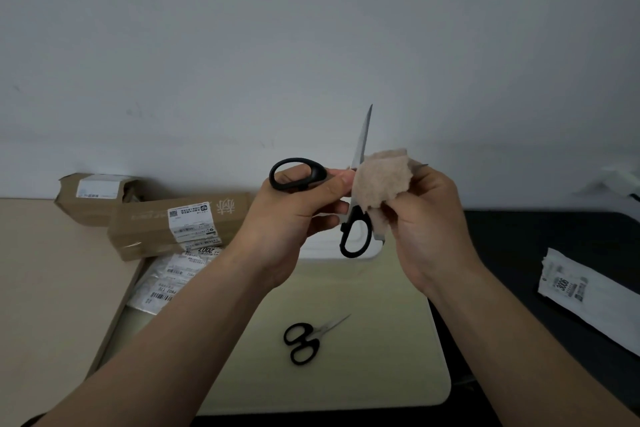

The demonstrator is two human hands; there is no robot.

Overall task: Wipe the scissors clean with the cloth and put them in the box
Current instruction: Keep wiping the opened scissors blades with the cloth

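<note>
At far left on the table, brown cardboard boxes [180, 224] lie stacked over some labelled plastic mailers [169, 279], well apart from the work. Whether one of them is the box meant for the scissors I cannot tell. Toward the middle, the left hand [294, 215] is curled closed around the large scissors [358, 191], fingers gripping near the pivot and the upper black loop; the blades are spread, one pointing up, the other running rightward. Below, a smaller pair of scissors [306, 340] lies untouched on the pale mat [381, 340]. Further right, the right hand [424, 222] is pinched closed on the beige cloth [381, 180], which is folded over the right-pointing blade, whose tip just shows beyond it. To wipe well, I judge the cloth should draw from pivot out to tip along the blade's flat, fingers kept off the edge, the left hand holding steady, then the upright blade done likewise
</note>
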